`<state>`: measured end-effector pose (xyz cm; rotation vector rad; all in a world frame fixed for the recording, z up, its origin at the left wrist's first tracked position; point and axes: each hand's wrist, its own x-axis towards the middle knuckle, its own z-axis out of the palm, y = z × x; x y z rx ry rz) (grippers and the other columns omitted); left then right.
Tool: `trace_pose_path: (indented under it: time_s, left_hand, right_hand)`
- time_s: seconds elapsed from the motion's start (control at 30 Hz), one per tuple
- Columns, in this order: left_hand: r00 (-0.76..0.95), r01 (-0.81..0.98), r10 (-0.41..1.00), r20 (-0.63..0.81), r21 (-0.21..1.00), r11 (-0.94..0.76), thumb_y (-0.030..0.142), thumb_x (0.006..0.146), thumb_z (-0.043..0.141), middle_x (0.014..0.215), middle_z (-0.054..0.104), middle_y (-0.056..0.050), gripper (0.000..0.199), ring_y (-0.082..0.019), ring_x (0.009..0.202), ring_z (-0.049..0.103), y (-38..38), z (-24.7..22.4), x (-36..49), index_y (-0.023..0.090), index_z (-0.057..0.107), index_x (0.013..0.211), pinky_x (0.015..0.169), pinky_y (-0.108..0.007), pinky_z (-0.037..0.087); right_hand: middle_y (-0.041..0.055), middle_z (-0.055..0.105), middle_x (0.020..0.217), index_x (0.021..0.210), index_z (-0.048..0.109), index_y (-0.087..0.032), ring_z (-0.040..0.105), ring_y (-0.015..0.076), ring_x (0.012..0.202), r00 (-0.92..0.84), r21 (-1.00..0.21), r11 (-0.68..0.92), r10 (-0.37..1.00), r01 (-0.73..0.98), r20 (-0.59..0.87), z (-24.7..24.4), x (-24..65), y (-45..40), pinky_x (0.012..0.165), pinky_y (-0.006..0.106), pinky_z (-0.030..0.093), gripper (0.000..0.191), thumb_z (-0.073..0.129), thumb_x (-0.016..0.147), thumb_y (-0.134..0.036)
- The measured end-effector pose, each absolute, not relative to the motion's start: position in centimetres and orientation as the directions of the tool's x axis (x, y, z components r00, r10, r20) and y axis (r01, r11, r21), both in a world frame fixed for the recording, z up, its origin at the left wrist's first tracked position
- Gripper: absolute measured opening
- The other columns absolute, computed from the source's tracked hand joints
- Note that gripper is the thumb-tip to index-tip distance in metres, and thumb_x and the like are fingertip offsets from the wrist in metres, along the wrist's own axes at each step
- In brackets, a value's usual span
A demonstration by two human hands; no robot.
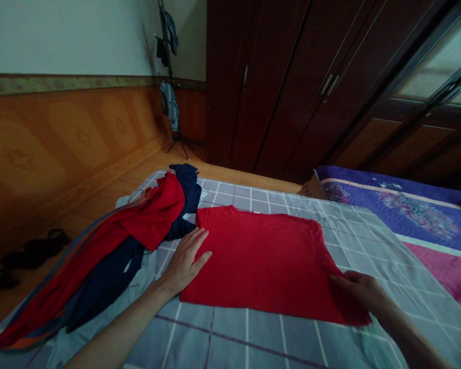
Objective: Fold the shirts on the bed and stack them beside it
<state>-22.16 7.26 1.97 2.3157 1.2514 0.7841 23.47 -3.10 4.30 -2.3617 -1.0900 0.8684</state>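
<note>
A red shirt (261, 261) lies spread flat on a grey checked bedsheet (230, 338), its sleeves not showing. Over the shirt's left edge is my left hand (187, 259), open, fingers stretched out and thumb apart. My right hand (357, 287) is at the opposite edge, with thumb and fingers closed on the cloth near the lower right corner; its other fingers are partly hidden. To the left of my left hand, a loose heap holds a red garment (153, 215) and dark blue clothes (111, 277).
A purple flowered blanket or mattress (399, 200) adjoins the bed on the right. Dark wooden wardrobes (276, 87) stand beyond the foot. A coat stand (171, 97) with clothes is in the corner. Dark shoes or similar items (30, 251) lie on the floor at left.
</note>
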Motion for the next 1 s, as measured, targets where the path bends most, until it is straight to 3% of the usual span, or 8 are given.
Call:
trace_pose_path:
  time_s: [0.1, 0.2, 0.37, 0.57, 0.67, 0.77, 0.8, 1.0]
  left_hand:
    - [0.325, 0.564, 0.887, 0.327, 0.686, -0.46, 0.037, 0.094, 0.042, 0.135, 0.049, -0.012, 0.043, -0.021, 0.127, 0.042, 7.5, 2.1, -22.3, 0.016, 0.045, 0.132, 0.108, -0.04, 0.034]
    - [0.23, 0.509, 0.919, 0.319, 0.766, -0.393, 0.036, 0.093, 0.044, 0.127, 0.056, -0.01, 0.038, -0.02, 0.119, 0.05, 7.7, 2.2, -22.4, 0.017, 0.05, 0.127, 0.103, -0.038, 0.039]
    - [0.095, 0.392, 0.959, 0.269, 0.875, -0.284, 0.036, 0.091, 0.047, 0.115, 0.063, -0.01, 0.035, -0.02, 0.106, 0.059, 8.1, 2.3, -22.6, 0.017, 0.055, 0.119, 0.094, -0.035, 0.044]
    - [0.109, 0.098, 0.993, 0.044, 0.994, -0.055, 0.044, 0.088, 0.05, 0.102, 0.065, -0.01, 0.044, -0.016, 0.076, 0.065, 8.4, 2.8, -22.6, 0.015, 0.051, 0.12, 0.06, -0.025, 0.049]
    - [0.175, -0.011, 0.984, -0.045, 0.999, 0.048, 0.048, 0.085, 0.052, 0.099, 0.065, -0.011, 0.051, -0.016, 0.07, 0.065, 8.5, 2.9, -22.5, 0.013, 0.047, 0.122, 0.052, -0.023, 0.046]
    - [0.186, -0.083, 0.975, -0.119, 0.987, 0.137, 0.051, 0.082, 0.054, 0.1, 0.065, -0.012, 0.058, -0.019, 0.075, 0.066, 8.5, 3.0, -22.5, 0.012, 0.044, 0.124, 0.056, -0.026, 0.049]
    - [0.18, -0.089, 0.974, -0.135, 0.984, 0.153, 0.051, 0.082, 0.055, 0.1, 0.065, -0.012, 0.058, -0.02, 0.077, 0.066, 8.5, 3.0, -22.6, 0.012, 0.044, 0.124, 0.058, -0.027, 0.05]
    - [0.162, 0.032, 0.986, -0.045, 0.999, 0.04, 0.043, 0.079, 0.061, 0.094, 0.065, -0.007, 0.056, -0.02, 0.09, 0.063, 8.5, 2.9, -22.7, 0.013, 0.047, 0.124, 0.082, -0.03, 0.047]
  right_hand:
    - [0.0101, 0.073, 0.075, 0.084, 0.067, -0.016, 0.068, 0.0263, 0.063, 0.363, -0.721, -0.687, 0.697, 0.092, -0.618, 5.0, 22.5, -3.5, 0.053, 0.032, 0.05, 0.037, 0.074, 0.063, -0.046]
    - [0.0109, 0.073, 0.092, 0.093, 0.066, -0.018, 0.069, 0.0307, 0.082, 0.239, -0.697, -0.659, 0.655, -0.283, -0.717, 5.8, 21.2, -3.9, 0.072, 0.038, 0.055, 0.037, 0.078, 0.061, -0.032]
    - [0.0135, 0.073, 0.088, 0.095, 0.064, -0.016, 0.069, 0.0324, 0.082, 0.236, -0.63, -0.632, 0.596, -0.452, -0.768, 7.3, 18.5, -2.8, 0.073, 0.039, 0.057, 0.041, 0.079, 0.057, -0.021]
    - [0.0059, 0.073, 0.078, 0.106, 0.058, -0.017, 0.069, 0.0236, 0.062, 0.339, -0.909, -0.394, 0.843, -0.136, -0.417, 10.6, 10.9, 2.6, 0.06, 0.033, 0.056, 0.054, 0.077, 0.057, -0.024]
    - [0.0073, 0.072, 0.083, 0.116, 0.054, -0.013, 0.069, 0.0253, 0.07, 0.246, -0.942, -0.261, 0.947, 0.209, -0.207, 10.6, 4.5, 5.4, 0.064, 0.036, 0.055, 0.055, 0.066, 0.065, -0.028]
    - [0.0101, 0.071, 0.099, 0.12, 0.055, -0.011, 0.067, 0.0262, 0.091, 0.123, -0.871, -0.127, 0.989, 0.475, -0.077, 8.9, -2.4, 6.4, 0.078, 0.035, 0.051, 0.054, 0.058, 0.067, -0.019]
    - [0.0117, 0.069, 0.104, 0.122, 0.054, -0.011, 0.065, 0.0258, 0.096, 0.024, -0.765, -0.041, 0.999, 0.643, -0.034, 8.2, -4.5, 6.2, 0.082, 0.035, 0.05, 0.053, 0.053, 0.07, -0.017]
    - [0.0125, 0.066, 0.107, 0.131, 0.046, -0.013, 0.065, 0.0249, 0.089, -0.268, -0.43, 0.211, 0.96, 0.878, -0.077, 6.3, -10.0, 3.0, 0.072, 0.031, 0.048, 0.061, 0.051, 0.071, -0.014]
